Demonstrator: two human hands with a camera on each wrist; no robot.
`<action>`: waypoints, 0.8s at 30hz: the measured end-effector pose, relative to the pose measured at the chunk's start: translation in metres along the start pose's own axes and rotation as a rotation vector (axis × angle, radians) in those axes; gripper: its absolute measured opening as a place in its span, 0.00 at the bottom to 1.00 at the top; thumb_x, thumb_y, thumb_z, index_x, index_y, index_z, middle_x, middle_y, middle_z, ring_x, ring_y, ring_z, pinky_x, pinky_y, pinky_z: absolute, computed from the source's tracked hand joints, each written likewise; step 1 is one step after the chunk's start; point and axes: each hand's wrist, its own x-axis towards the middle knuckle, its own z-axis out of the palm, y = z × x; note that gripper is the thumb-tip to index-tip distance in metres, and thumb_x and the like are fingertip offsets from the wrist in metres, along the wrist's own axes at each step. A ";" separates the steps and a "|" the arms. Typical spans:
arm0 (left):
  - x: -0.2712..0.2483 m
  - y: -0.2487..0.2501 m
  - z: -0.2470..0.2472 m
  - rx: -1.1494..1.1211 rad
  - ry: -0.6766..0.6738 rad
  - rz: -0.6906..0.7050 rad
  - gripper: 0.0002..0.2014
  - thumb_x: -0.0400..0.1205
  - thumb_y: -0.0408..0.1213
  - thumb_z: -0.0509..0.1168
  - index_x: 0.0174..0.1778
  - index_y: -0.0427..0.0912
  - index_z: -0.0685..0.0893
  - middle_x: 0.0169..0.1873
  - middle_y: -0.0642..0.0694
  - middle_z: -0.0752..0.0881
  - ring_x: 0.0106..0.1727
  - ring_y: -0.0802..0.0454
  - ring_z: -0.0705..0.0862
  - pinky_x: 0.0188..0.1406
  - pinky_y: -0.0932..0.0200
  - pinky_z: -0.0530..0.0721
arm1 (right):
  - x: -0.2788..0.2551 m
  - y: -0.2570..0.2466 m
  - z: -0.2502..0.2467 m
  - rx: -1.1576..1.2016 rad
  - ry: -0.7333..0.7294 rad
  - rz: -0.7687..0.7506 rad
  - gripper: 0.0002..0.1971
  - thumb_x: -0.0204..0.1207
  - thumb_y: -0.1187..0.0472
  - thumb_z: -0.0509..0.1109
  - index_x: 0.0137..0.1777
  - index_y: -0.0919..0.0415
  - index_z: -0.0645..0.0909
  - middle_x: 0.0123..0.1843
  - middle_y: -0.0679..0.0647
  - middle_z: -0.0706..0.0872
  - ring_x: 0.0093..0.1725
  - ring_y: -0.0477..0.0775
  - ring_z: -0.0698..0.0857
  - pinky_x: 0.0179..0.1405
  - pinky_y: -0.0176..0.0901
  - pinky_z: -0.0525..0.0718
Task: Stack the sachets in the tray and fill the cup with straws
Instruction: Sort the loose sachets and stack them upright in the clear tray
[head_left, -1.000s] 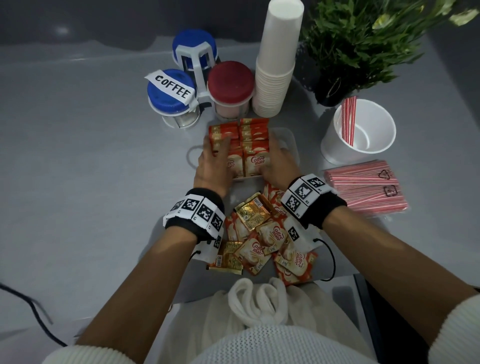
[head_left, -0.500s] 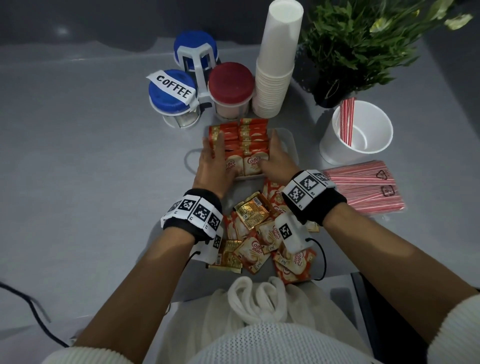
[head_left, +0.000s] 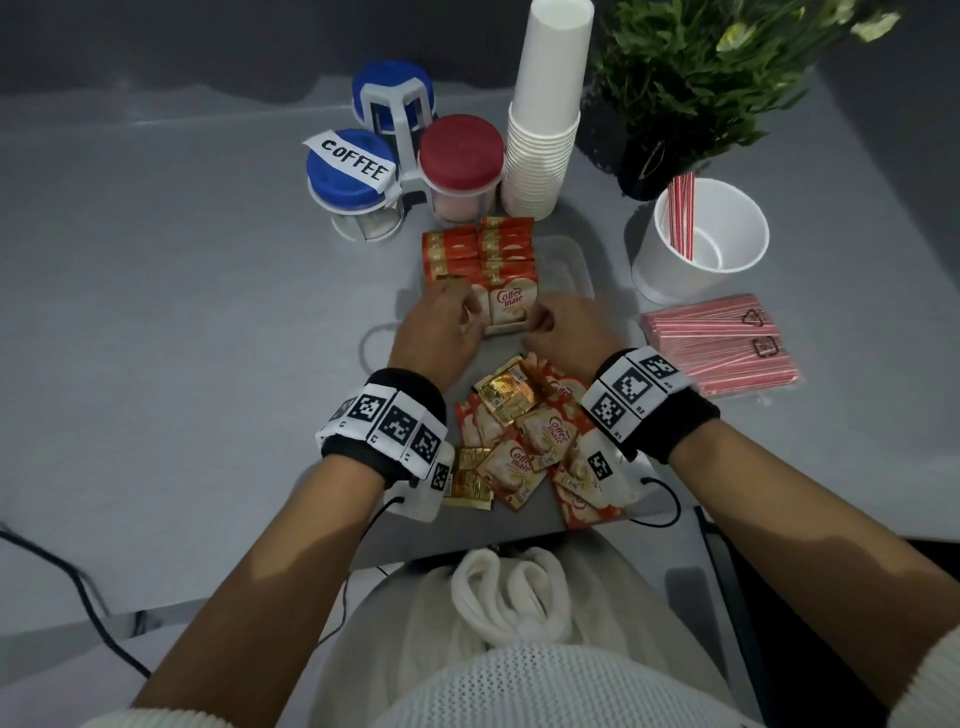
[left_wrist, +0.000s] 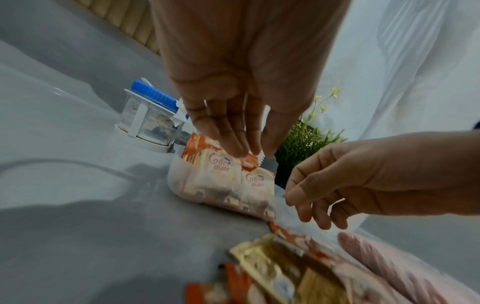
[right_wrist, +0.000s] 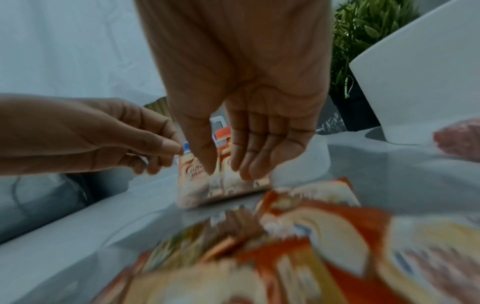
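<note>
Coffee-mate sachets (head_left: 480, 254) stand in two upright rows in the left part of a clear plastic tray (head_left: 569, 265). My left hand (head_left: 465, 317) is at the near-left end of the rows; its fingertips (left_wrist: 235, 151) touch the top edge of the front sachets (left_wrist: 221, 168). My right hand (head_left: 540, 325) hovers at the near-right end with relaxed fingers (right_wrist: 249, 170), holding nothing. A loose pile of sachets (head_left: 519, 441) lies between my wrists. The white cup (head_left: 701, 270) at right holds a few red-striped straws (head_left: 680, 218).
A flat pack of straws (head_left: 722, 343) lies right of my right wrist. Behind the tray stand lidded jars (head_left: 353, 182), one labelled COFFEE, a tall stack of paper cups (head_left: 545, 130) and a potted plant (head_left: 691, 78). A cable (head_left: 67, 597) runs at lower left.
Both hands have drawn back along the rows of sachets to the near end of the tray. The rows stay upright in the tray.
</note>
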 end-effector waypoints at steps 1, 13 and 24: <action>-0.005 -0.001 0.002 0.012 -0.076 0.009 0.07 0.79 0.32 0.65 0.50 0.34 0.81 0.50 0.38 0.83 0.50 0.44 0.80 0.44 0.59 0.73 | -0.003 0.001 0.005 -0.044 -0.039 0.021 0.06 0.70 0.62 0.71 0.44 0.63 0.80 0.44 0.56 0.82 0.47 0.57 0.82 0.42 0.43 0.75; -0.039 -0.011 0.034 0.069 -0.358 -0.133 0.19 0.73 0.36 0.73 0.57 0.37 0.76 0.59 0.39 0.76 0.58 0.43 0.78 0.55 0.54 0.76 | -0.022 0.003 0.031 -0.266 -0.093 0.124 0.23 0.61 0.53 0.81 0.51 0.64 0.79 0.58 0.63 0.82 0.59 0.63 0.80 0.53 0.48 0.77; -0.036 0.004 0.026 0.088 -0.284 -0.029 0.33 0.74 0.40 0.72 0.73 0.38 0.67 0.71 0.39 0.71 0.71 0.42 0.72 0.68 0.48 0.75 | -0.023 -0.010 0.006 0.378 0.106 0.151 0.11 0.74 0.66 0.70 0.47 0.57 0.69 0.38 0.50 0.78 0.36 0.47 0.78 0.32 0.36 0.77</action>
